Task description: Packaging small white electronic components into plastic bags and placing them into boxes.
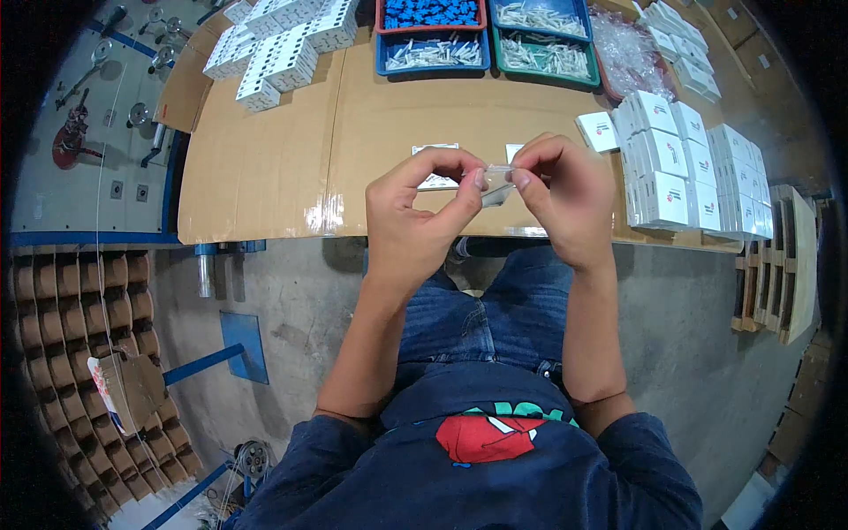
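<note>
Between my two hands, just above the table's near edge, a small clear plastic bag (498,187) is stretched. My left hand (413,210) pinches one side of it between thumb and forefinger. The other side is pinched by my right hand (570,199), also with thumb and forefinger. What the bag contains, if anything, is too small to make out. Behind my left fingers lies a flat white piece with dark markings (435,183), partly covered. A second white piece (513,154) shows behind my right fingers, mostly hidden.
Cardboard covers the table (265,168). Stacked white boxes stand at the far left (281,66) and right (658,168). At the back are a red tray of blue parts (433,13), a blue tray (433,53) and green tray (546,60) of white parts, and clear bags (627,53).
</note>
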Available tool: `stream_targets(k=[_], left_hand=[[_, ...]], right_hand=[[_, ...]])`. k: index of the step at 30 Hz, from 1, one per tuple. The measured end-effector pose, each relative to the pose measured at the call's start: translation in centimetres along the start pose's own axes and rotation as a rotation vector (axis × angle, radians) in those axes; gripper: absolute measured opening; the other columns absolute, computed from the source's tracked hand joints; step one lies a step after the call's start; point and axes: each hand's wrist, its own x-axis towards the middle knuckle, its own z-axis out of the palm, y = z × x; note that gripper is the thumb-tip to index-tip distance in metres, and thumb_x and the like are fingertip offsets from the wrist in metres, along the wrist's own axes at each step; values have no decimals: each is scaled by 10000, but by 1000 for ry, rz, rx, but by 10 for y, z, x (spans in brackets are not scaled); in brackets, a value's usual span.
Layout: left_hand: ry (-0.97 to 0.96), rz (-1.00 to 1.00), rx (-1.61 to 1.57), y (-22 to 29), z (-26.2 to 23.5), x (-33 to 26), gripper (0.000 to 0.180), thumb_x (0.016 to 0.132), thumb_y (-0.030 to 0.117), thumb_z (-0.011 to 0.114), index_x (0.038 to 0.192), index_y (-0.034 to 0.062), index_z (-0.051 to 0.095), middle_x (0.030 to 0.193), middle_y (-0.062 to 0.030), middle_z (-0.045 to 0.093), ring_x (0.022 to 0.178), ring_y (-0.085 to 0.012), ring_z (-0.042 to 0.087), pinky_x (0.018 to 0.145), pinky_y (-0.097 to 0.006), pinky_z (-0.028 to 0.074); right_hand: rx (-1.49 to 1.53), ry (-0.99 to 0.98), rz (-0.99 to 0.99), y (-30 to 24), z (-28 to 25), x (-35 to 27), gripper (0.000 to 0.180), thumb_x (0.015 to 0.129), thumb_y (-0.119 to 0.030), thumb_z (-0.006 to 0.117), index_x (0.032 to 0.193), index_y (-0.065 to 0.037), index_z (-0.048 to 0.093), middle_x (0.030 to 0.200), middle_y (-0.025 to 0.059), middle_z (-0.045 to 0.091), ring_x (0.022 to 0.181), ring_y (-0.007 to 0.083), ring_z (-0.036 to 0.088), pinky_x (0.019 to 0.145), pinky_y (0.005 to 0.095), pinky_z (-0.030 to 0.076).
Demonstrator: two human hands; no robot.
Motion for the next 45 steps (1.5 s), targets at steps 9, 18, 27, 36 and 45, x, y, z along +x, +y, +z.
stream_targets(k=[9, 18, 27, 36, 45], left_hand=[[53, -11, -3, -7, 4, 0, 84, 846, -4, 728, 924, -24, 704, 894, -68, 722, 868, -133, 664, 818, -279, 525], [-11, -4, -2, -9, 5, -3, 91, 860, 8, 737, 948, -7, 720, 922, -77, 729, 890, -154, 668, 827, -291, 519], [-2, -16, -13, -2, 7, -5, 96, 864, 1, 733, 957, -18, 716, 924, -73, 725, 867, -138, 664, 797, -269, 521], [19, -29, 8, 2, 8, -11, 93, 870, -7, 728, 959, -21, 704, 936, -39, 706, 926, -109, 623, 882, -266, 485], [23, -46, -51, 6, 11, -13, 100, 873, -5, 732, 965, -26, 698, 961, -57, 707, 957, -121, 637, 902, -272, 486]], right_hand=[[-24, 52, -49, 9, 6, 6, 58, 882, -27, 718, 937, -35, 699, 901, 6, 666, 743, 42, 575, 601, 186, 421], [-44, 51, -72, 4, 1, 1, 49, 853, -10, 705, 884, -21, 668, 825, 8, 638, 690, 47, 557, 568, 198, 412], [-32, -11, -30, 0, 1, -4, 58, 888, 24, 683, 911, -1, 636, 888, 28, 599, 766, 60, 556, 649, 192, 446], [7, 43, -1, -1, 10, -6, 43, 887, -62, 711, 901, -40, 676, 830, -21, 650, 703, 23, 553, 558, 196, 394], [7, 32, -23, 2, 9, -8, 40, 905, -66, 704, 928, -38, 688, 796, -30, 647, 684, 15, 552, 566, 182, 395]])
